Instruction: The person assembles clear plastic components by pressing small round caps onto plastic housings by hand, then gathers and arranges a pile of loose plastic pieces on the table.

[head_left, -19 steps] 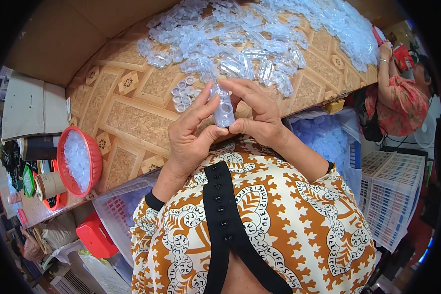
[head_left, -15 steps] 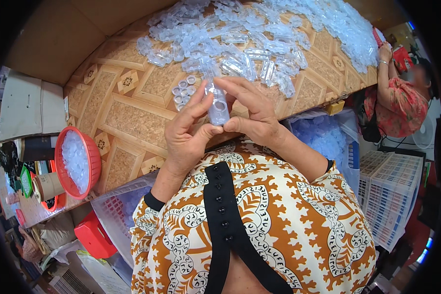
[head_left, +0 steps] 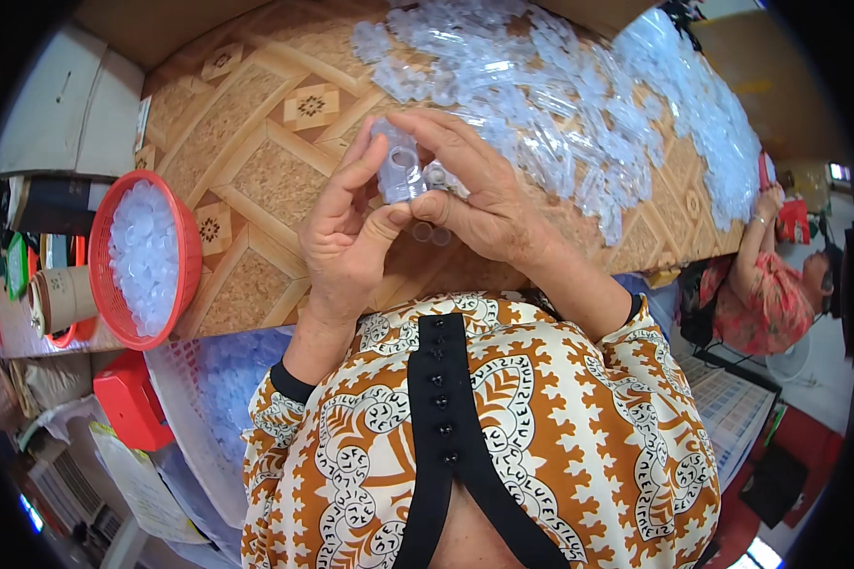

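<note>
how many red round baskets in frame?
1: the red round plastic mesh basket of clear plastic caps sits on the patterned table's left edge, left of the left hand. Others may be hidden.

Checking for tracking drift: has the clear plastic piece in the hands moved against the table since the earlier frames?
Cannot tell: the clear plastic piece sits at about the same spot over the patterned table, but the head camera itself shifted.

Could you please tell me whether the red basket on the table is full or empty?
Nearly full: the red basket holds a heap of small whitish pieces almost to its rim.
</note>
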Motion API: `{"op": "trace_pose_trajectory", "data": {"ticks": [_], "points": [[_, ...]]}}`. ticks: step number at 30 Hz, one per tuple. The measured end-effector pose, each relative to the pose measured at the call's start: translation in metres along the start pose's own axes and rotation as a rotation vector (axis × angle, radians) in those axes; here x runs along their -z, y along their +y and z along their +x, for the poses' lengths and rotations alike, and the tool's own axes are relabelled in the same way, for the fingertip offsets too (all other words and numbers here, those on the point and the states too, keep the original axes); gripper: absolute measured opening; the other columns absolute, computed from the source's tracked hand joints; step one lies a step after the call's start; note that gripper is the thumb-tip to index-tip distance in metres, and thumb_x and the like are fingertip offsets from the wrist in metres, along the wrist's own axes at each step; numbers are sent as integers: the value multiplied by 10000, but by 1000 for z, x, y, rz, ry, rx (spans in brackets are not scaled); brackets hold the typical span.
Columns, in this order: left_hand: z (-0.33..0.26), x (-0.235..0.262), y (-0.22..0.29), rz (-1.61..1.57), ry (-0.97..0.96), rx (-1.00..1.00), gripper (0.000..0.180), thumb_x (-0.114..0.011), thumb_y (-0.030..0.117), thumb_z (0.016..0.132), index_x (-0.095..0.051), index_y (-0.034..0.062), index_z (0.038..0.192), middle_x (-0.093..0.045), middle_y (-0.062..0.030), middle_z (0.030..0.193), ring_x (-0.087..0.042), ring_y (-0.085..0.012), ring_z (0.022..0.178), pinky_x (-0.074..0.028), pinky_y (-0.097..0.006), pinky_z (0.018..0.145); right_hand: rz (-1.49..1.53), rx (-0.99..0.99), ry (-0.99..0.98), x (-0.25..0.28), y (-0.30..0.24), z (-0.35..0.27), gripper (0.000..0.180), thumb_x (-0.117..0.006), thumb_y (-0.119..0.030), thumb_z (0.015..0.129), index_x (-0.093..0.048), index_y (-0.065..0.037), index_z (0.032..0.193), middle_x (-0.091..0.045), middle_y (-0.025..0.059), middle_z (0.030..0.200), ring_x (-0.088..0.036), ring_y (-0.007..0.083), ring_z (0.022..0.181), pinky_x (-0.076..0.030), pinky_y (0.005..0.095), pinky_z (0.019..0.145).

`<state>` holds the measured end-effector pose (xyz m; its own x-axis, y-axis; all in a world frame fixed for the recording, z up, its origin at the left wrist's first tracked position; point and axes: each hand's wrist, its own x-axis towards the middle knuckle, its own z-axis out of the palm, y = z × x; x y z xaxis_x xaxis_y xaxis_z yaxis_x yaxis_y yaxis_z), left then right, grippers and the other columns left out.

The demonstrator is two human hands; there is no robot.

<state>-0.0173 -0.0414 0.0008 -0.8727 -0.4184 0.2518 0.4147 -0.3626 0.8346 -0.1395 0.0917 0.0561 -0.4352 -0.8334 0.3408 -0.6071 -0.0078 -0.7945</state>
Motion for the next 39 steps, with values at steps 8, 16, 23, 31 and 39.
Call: {"op": "trace_pose_trajectory", "data": {"ticks": [8, 16, 23, 31, 39], "points": [[4, -5, 6, -25, -14, 32, 535, -609, -101, 935, -470, -37, 1448, -245, -206, 1633, -458, -268, 1389, -426, -383, 1135, 91, -25, 24, -3, 16, -2, 694, -670, -465, 931, -489, -58, 1464, -513, 170, 1417, -558, 283, 1193, -499, 359, 947], [5, -2, 2, 5, -53, 64, 545, -620, -70, 941, -455, -23, 1458, -236, -221, 1631, -475, -324, 1377, -442, -435, 1128, 174, -75, -10, 4, 21, -5, 671, -687, -438, 921, -499, -77, 1455, -527, 151, 1380, -581, 255, 1081, -509, 353, 897], [4, -2, -1, 31, -55, 26, 525, -614, -61, 947, -466, -11, 1448, -257, -206, 1626, -505, -333, 1351, -469, -442, 1113, 141, 32, 65, 0, 24, -5, 637, -741, -287, 879, -518, -71, 1435, -555, 122, 1331, -584, 197, 886, -522, 325, 816], [3, 1, -5, 48, -57, -15, 511, -608, -77, 941, -490, -8, 1433, -279, -211, 1616, -517, -327, 1338, -490, -426, 1095, 247, 5, 77, -3, 30, -6, 686, -749, -435, 865, -571, -58, 1410, -584, 91, 1330, -524, 170, 919, -478, 318, 865], [1, 0, -5, 68, -71, -41, 495, -624, -75, 932, -509, -14, 1409, -269, -226, 1617, -499, -331, 1354, -479, -441, 1105, 259, 52, 109, -6, 28, -7, 614, -817, -259, 805, -620, -86, 1360, -599, 83, 1291, -576, 155, 887, -523, 287, 790]]}}
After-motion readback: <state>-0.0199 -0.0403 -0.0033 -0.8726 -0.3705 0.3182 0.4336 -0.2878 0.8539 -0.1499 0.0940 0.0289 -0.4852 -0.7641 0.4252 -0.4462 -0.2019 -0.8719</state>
